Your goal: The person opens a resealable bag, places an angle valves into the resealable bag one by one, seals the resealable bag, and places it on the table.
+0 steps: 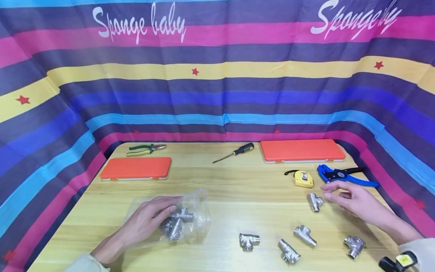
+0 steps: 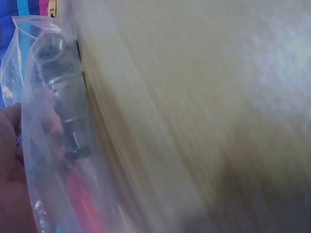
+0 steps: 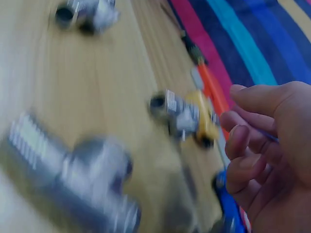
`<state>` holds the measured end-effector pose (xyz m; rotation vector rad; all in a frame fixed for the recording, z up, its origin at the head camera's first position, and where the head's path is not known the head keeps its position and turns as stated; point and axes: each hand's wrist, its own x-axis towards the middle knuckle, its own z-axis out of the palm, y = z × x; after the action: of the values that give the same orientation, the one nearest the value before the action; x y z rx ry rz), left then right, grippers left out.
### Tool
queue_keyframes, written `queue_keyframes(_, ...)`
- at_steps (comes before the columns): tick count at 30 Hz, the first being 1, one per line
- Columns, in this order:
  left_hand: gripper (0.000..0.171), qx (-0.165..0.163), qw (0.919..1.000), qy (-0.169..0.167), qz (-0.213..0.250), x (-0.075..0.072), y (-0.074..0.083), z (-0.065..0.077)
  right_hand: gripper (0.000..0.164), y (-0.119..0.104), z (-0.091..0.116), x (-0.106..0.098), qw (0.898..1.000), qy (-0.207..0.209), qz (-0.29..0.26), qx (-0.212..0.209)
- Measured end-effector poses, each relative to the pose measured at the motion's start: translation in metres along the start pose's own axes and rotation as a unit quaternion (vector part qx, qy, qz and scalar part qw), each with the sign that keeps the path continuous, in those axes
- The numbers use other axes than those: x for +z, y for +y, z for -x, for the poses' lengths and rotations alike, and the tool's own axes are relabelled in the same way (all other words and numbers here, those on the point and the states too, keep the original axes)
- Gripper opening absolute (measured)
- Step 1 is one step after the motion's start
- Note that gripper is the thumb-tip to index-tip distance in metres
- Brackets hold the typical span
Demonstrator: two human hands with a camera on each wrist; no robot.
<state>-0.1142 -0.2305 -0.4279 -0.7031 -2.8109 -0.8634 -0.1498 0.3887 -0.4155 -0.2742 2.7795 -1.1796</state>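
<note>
My left hand (image 1: 146, 219) grips a clear plastic bag (image 1: 202, 213) at the left front of the table. Inside it are metal tee pipe fittings (image 1: 176, 226), partly hidden by the hand; the left wrist view shows one tee fitting (image 2: 68, 102) through the film. My right hand (image 1: 361, 202) hovers at the right with loosely bent fingers and holds nothing. Just left of its fingertips a tee fitting (image 1: 315, 202) lies on the table, apart from them. Nearer the front lie more tee fittings: one (image 1: 249, 241), another (image 1: 289, 251), a third (image 1: 305, 235), and one at right (image 1: 354, 246).
Behind the right hand are a yellow tape measure (image 1: 303, 179) and a blue wire stripper (image 1: 343, 175). Red cases stand at back right (image 1: 302, 150) and left (image 1: 136, 168). Pliers (image 1: 147, 149) and a screwdriver (image 1: 234, 152) lie at the back, before a striped cloth (image 1: 210, 87).
</note>
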Motion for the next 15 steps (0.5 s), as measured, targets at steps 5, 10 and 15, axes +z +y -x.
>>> queue_keyframes(5,0.033,-0.013,0.9999,-0.008,0.001,-0.001,0.001,0.001,0.037,0.022,0.008,-0.005,1.0,-0.01,0.016,0.018)
queue_keyframes(10,0.033,-0.017,0.9998,-0.007,-0.001,-0.001,0.001,0.0,0.037,0.022,0.002,0.002,0.999,-0.009,0.05,-0.005)
queue_keyframes(15,0.033,-0.006,1.0,0.001,-0.007,0.0,0.001,0.0,0.035,0.016,-0.005,0.007,0.996,-0.02,0.083,-0.02)
